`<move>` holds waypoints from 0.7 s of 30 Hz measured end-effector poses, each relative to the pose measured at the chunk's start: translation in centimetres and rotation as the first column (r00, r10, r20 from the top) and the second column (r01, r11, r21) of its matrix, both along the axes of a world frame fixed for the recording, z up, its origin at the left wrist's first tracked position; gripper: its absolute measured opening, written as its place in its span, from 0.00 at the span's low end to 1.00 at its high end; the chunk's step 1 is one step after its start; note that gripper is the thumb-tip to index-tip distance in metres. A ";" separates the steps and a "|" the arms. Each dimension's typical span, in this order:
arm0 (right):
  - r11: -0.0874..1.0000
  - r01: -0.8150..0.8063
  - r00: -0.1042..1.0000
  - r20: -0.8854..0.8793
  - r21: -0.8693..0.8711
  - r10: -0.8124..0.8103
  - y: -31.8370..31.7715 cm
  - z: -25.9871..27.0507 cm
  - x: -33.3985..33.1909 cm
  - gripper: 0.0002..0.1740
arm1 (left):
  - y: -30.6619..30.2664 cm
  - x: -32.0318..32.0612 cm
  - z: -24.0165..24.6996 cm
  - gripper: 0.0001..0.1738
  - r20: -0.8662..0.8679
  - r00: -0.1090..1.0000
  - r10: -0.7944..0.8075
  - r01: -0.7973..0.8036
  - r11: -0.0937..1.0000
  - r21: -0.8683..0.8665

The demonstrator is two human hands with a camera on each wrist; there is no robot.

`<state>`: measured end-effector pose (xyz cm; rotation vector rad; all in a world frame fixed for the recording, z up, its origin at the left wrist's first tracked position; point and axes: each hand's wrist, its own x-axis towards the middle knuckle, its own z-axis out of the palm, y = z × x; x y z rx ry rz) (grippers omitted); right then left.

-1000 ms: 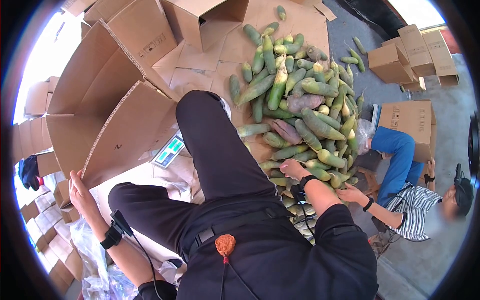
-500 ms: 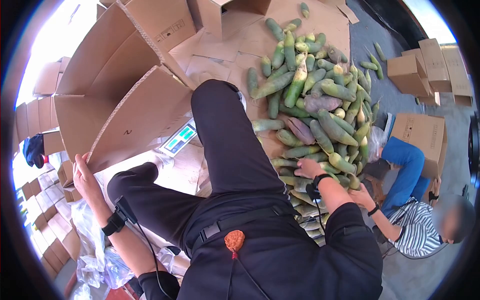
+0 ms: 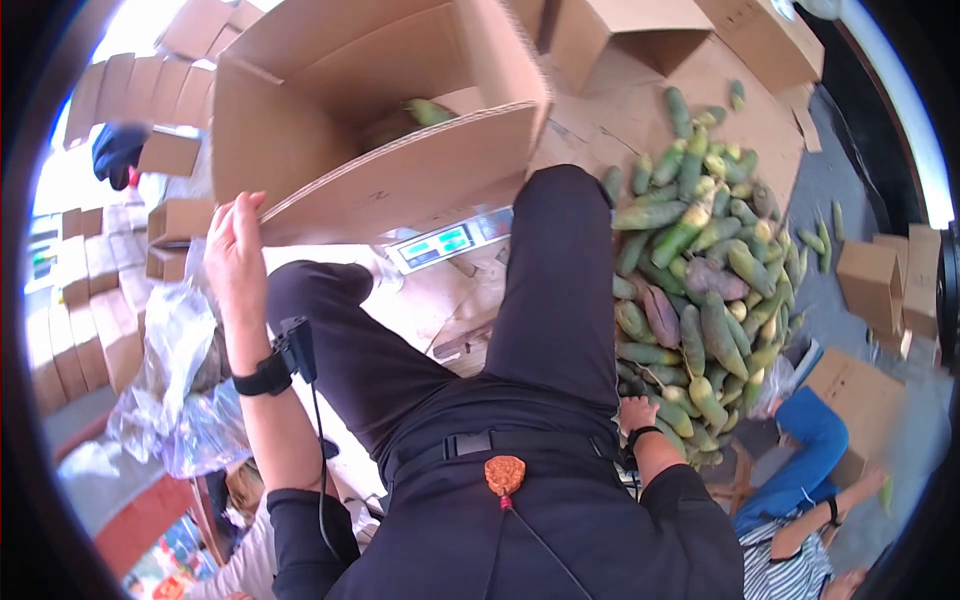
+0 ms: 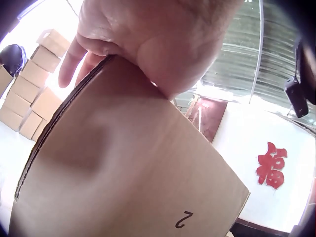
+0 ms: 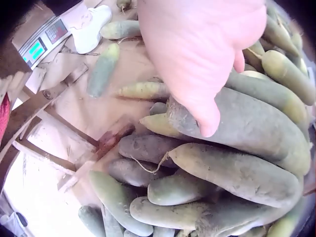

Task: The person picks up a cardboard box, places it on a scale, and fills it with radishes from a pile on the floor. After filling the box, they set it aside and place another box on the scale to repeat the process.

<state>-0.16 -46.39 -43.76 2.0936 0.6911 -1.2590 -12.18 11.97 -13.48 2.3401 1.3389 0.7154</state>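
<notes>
- Biggest: cardboard sheeting (image 3: 590, 130), bordered along its right edge by dark grey floor (image 3: 840, 170).
- Heaped near the sheeting's right edge: radish pile (image 3: 720, 335), mostly green (a couple purplish).
- Standing upright toward the sheeting's left side, top open: open carton (image 3: 400, 185), with a small printed mark on the near wall.
- Between carton and pile: bent right leg (image 3: 550, 270), dark trousers.
- Just beside the carton's near bottom edge: scale (image 3: 440, 246), display lit (digits too small to read).
- In the pile, under the right thumb: thick radish (image 5: 256, 123).
- Inside the carton, toward its right wall: loose radish (image 3: 430, 112), partly hidden.
- At the carton's near-left top corner: left hand (image 3: 236, 235), pinching the near wall, fingers close together.
- At the pile's near-left edge: right hand (image 3: 638, 412), thumb on the thick radish, other fingers mostly hidden; can't tell whether gripping.
</notes>
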 end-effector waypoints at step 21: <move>0.609 0.194 0.877 0.142 0.769 -0.459 -1.6 16.7 10.1 0.36 | 1.4 -1.9 -0.1 0.21 0.263 0.954 0.141 -0.164 0.984 0.070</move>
